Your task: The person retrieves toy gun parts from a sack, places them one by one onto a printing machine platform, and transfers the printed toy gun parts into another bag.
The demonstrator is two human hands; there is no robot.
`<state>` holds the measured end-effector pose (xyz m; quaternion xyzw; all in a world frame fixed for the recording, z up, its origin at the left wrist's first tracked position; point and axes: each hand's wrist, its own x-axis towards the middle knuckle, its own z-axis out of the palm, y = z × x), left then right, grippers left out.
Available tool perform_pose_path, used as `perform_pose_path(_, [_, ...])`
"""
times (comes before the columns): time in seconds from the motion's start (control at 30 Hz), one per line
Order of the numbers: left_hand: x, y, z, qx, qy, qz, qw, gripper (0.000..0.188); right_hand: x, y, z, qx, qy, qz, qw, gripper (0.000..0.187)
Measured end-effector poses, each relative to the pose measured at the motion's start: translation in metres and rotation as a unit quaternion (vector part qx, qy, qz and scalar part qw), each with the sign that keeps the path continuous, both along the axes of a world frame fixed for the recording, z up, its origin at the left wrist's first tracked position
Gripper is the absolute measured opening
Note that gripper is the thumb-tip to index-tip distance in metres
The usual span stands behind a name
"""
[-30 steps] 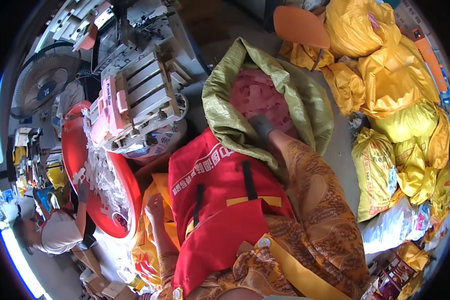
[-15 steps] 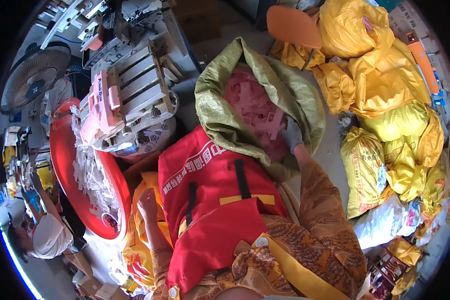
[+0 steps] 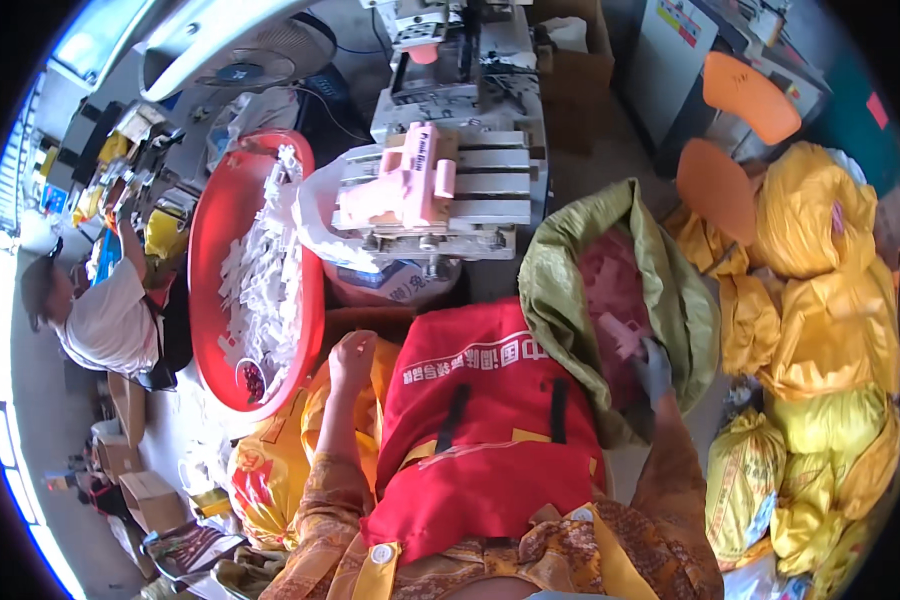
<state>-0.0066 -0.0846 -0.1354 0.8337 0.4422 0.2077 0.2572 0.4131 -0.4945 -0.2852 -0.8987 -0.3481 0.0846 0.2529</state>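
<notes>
My right hand, in a grey glove, is inside the mouth of an open green woven sack. It grips a pink toy gun by one end, above the pink plastic pieces that fill the sack. To the left of my red apron, my bare left hand is raised with its fingers curled closed; whatever they may hold is too small to make out. Another pink toy gun lies on the slatted bed of a machine ahead of me.
A red tub of white plastic pieces stands left of the machine. Yellow sacks crowd the right side, near an orange chair. Farther left, another person works at a bench. A fan stands behind the tub.
My view has turned left, so the machine and sack appear farther right. My right hand has drawn back a little from the pieces, with a pink toy gun now visible in it. My left hand stays raised.
</notes>
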Motion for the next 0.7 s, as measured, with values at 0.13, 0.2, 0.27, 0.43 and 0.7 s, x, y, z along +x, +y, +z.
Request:
perform_pose_path(0.13, [0.016,0.001,0.005,0.003,-0.033,-0.027,0.999,0.014,0.01,-0.017,0.023,0.048,-0.002,-0.024,0.999,0.033])
perform_pose_path(0.2, [0.017,0.001,0.004,0.011,-0.039,-0.031,0.999,0.013,0.019,-0.026,0.044,0.067,0.077,-0.108,0.989,0.026])
perform_pose_path(0.27, [0.016,0.0,0.002,0.01,-0.04,-0.033,0.999,0.013,0.023,-0.033,0.067,0.163,0.102,-0.136,0.972,0.018])
perform_pose_path(0.43, [0.012,-0.003,-0.005,-0.01,-0.057,-0.036,0.998,0.014,0.016,-0.043,0.129,0.361,0.393,-0.158,0.831,0.022])
perform_pose_path(0.7, [0.007,-0.008,-0.003,-0.008,-0.052,-0.034,0.998,0.015,-0.005,0.013,0.159,0.454,0.518,0.017,0.725,0.03])
